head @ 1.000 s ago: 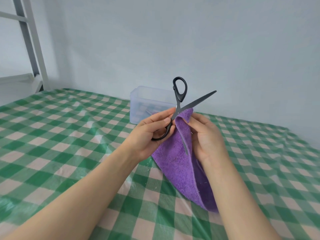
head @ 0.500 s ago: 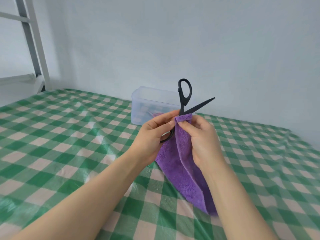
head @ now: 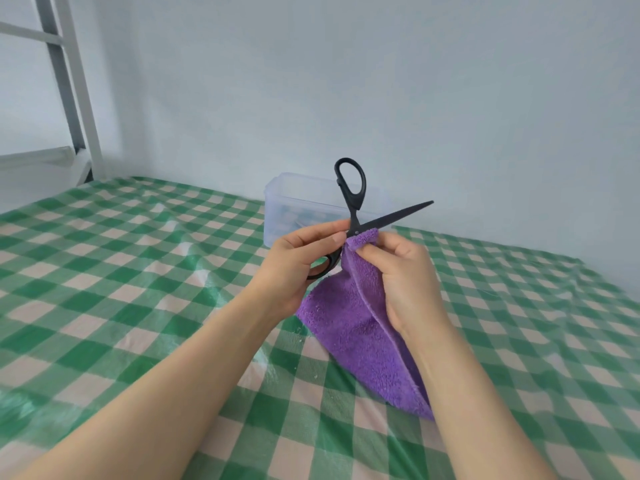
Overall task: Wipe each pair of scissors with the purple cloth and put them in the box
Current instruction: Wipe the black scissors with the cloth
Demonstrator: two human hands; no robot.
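A pair of black scissors (head: pixel 354 199) is held open above the table, one handle loop up, one blade pointing right. My left hand (head: pixel 298 263) grips the lower handle loop. My right hand (head: pixel 403 277) pinches the purple cloth (head: pixel 356 327) around the other blade close to the pivot; that blade is hidden in the fold. The cloth's lower end rests on the tablecloth. Behind the scissors stands the clear plastic box (head: pixel 298 202), open-topped, with something blurred inside.
A green and white checked tablecloth (head: pixel 138 271) under shiny plastic covers the table. A pale wall runs close behind the box. A white and grey metal frame (head: pixel 69 88) stands at the far left beyond the table's edge.
Both hands and the scissors have risen a little. The scissors have turned so the upper loop stands more upright. My right hand has slid the cloth up the hidden blade to the pivot.
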